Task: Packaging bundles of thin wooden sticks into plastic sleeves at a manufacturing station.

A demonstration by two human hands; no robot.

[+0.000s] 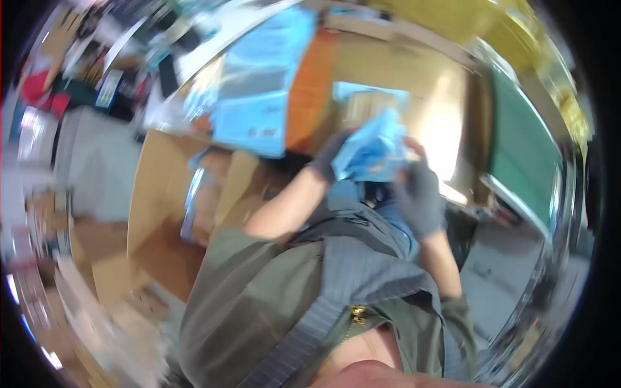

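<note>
A crumpled blue plastic bag (372,149) is held up in front of my body, above the near edge of a brown table. My left hand (333,156), in a dark grey glove, is closed on the bag's left side. On the other side my right hand (419,194), also gloved in grey, has its bent fingers against the bag's right edge, gripping it; motion smears the fingertips. Just beyond the bag, a beige stack (367,107) lies on a blue sheet (346,90). What the bag contains, if anything, cannot be made out.
Large blue plastic bags (255,84) lie at the table's left, beside an orange strip (314,87). An open cardboard box (165,187) stands by my left arm. A green board (524,139) is at the right, with yellow material (472,19) at the back.
</note>
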